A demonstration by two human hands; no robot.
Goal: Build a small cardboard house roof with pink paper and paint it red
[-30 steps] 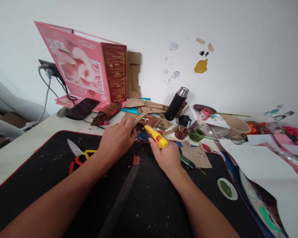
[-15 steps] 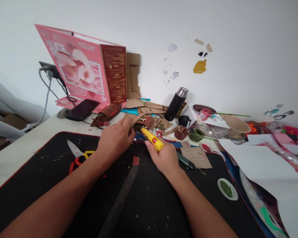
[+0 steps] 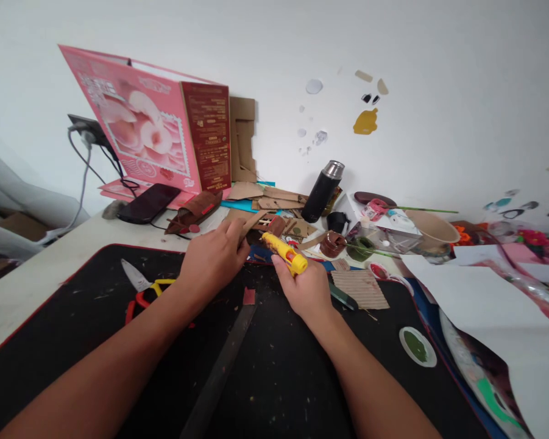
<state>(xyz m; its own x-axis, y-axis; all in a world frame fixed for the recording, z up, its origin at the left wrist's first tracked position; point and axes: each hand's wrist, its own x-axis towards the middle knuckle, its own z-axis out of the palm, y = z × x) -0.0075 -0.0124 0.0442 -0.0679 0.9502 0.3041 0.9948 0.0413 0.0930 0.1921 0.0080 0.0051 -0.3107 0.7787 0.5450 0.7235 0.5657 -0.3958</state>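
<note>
My left hand (image 3: 212, 256) is closed, fingers pinched on a thin tan cardboard strip (image 3: 255, 222). The strip reaches toward a small brown cardboard piece (image 3: 271, 224) with red and light marks; whether they are joined I cannot tell. In my right hand (image 3: 308, 289) is a yellow glue gun (image 3: 283, 249), its rear end toward me and its front at the brown piece. The nozzle tip is hard to make out. Below the hands, a small reddish square (image 3: 249, 297) lies at the end of a long dark strip (image 3: 223, 360) on the black mat (image 3: 292, 378).
Scissors (image 3: 139, 283) lie by my left forearm. A green-handled tool (image 3: 344, 297), corrugated cardboard (image 3: 361, 289) and a lid of green paint (image 3: 417, 346) are at right. Behind stand a pink box (image 3: 150, 122), a phone (image 3: 148, 203) and a black flask (image 3: 322, 192).
My right hand and the glue gun have shifted slightly to the right. My left hand stays almost in place on the strip. The whole view has moved a little.
</note>
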